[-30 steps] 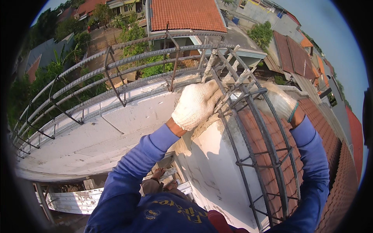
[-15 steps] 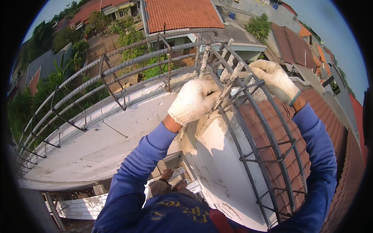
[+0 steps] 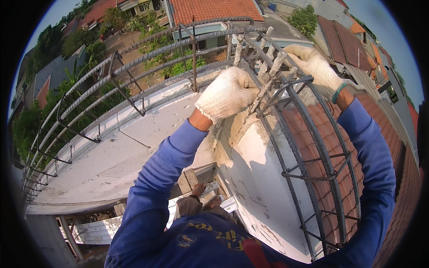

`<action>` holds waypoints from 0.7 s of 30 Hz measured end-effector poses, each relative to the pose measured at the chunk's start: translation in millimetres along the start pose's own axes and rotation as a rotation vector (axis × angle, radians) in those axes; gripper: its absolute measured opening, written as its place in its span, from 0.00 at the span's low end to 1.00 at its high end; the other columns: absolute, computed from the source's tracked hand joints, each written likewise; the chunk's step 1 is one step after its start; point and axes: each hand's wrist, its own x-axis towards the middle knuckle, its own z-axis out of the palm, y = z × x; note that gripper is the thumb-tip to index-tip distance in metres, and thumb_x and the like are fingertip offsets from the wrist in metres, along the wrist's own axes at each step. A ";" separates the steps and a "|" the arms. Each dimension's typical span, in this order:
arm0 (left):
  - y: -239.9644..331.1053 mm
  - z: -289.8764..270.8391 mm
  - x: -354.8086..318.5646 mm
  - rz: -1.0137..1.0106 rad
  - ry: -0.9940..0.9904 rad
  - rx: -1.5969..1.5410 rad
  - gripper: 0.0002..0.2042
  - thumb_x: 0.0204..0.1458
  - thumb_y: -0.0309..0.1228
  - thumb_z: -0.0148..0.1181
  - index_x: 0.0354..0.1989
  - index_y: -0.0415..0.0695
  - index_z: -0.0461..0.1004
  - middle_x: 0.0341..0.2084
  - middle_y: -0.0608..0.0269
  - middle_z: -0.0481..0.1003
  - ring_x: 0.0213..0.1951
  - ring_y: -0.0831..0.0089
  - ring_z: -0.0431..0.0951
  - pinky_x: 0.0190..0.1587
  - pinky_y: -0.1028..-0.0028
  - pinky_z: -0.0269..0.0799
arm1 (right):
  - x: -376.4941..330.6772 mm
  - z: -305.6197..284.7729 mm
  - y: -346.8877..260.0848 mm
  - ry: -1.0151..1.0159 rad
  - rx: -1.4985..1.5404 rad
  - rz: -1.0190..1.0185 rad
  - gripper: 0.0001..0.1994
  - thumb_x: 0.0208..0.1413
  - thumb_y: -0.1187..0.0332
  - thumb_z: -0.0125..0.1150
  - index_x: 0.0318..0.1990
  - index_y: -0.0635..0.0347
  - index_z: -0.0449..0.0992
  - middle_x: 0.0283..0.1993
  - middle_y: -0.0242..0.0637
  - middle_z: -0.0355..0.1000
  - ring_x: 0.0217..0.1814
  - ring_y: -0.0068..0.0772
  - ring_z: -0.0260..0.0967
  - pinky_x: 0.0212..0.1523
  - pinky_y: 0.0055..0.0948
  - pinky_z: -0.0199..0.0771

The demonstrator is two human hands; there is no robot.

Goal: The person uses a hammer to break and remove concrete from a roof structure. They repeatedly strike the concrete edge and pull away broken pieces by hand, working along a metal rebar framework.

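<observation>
My left hand, in a white knit glove, is closed around the upright rebar ends at the corner where two steel cages meet. My right hand, also gloved, grips the outer bars of the rebar cage that runs toward me on the right. A second rebar cage stretches away to the left along the top of a white concrete wall. Both blue sleeves reach up from the lower edge. Whether either hand holds a tool or wire is hidden.
I stand high up at a building's corner. My feet rest on wooden boards far below. Orange tiled roofs and trees lie beneath and beyond. A red-tiled roof drops away on the right.
My view has shifted closer to the corner. My right hand has moved up and outward along the cage's top bars. My left hand stays on the upright bar ends.
</observation>
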 end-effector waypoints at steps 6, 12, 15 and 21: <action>-3.8 2.8 -4.1 0.143 0.082 0.093 0.11 0.49 0.33 0.65 0.30 0.37 0.84 0.21 0.47 0.76 0.21 0.55 0.75 0.30 0.62 0.74 | -4.9 -2.2 -7.0 -0.028 -0.097 -0.062 0.21 0.73 0.53 0.61 0.57 0.63 0.83 0.46 0.30 0.83 0.46 0.21 0.77 0.52 0.27 0.78; -8.8 3.4 -2.6 0.129 -0.035 0.054 0.08 0.51 0.30 0.66 0.35 0.38 0.84 0.24 0.50 0.78 0.25 0.56 0.76 0.33 0.63 0.76 | 3.1 1.6 2.7 -0.093 0.042 -0.088 0.20 0.69 0.55 0.68 0.57 0.61 0.83 0.44 0.32 0.83 0.39 0.19 0.78 0.39 0.22 0.80; -32.2 11.0 -2.1 0.294 0.113 0.177 0.10 0.49 0.28 0.66 0.38 0.40 0.86 0.29 0.49 0.82 0.31 0.49 0.81 0.38 0.60 0.79 | 9.7 6.9 5.5 -0.107 0.141 -0.111 0.17 0.70 0.57 0.67 0.56 0.61 0.82 0.42 0.31 0.83 0.38 0.19 0.79 0.36 0.23 0.81; -31.2 19.5 -3.4 0.337 0.201 0.144 0.11 0.47 0.28 0.69 0.40 0.41 0.87 0.31 0.48 0.82 0.32 0.48 0.82 0.37 0.60 0.79 | -9.4 -9.1 9.6 -0.153 0.492 0.088 0.14 0.74 0.62 0.60 0.57 0.62 0.81 0.43 0.33 0.83 0.39 0.22 0.82 0.35 0.22 0.85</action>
